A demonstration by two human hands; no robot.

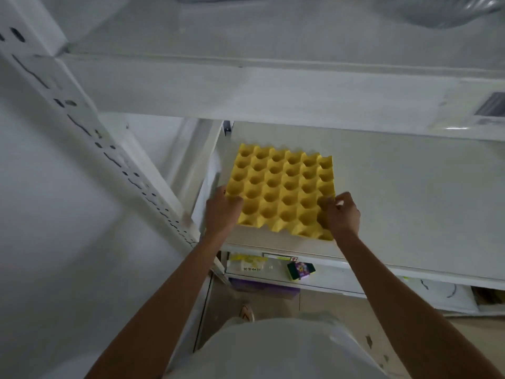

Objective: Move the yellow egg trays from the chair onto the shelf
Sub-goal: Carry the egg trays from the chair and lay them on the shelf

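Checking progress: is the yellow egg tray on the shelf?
Yes, the egg tray lies flat on the shelf, both hands at its sides.

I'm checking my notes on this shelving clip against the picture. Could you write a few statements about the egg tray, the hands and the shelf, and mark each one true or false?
1. The yellow egg tray lies on the white shelf. True.
2. Only one hand touches the tray. False: the left hand and the right hand each hold a near corner.
3. The tray's cups hold eggs. False: every cup in view is empty.
4. The tray sits near the shelf's left end. True.
5. A green-edged sponge lies on a lower shelf. True.
6. The tray is blue. False: it is yellow.
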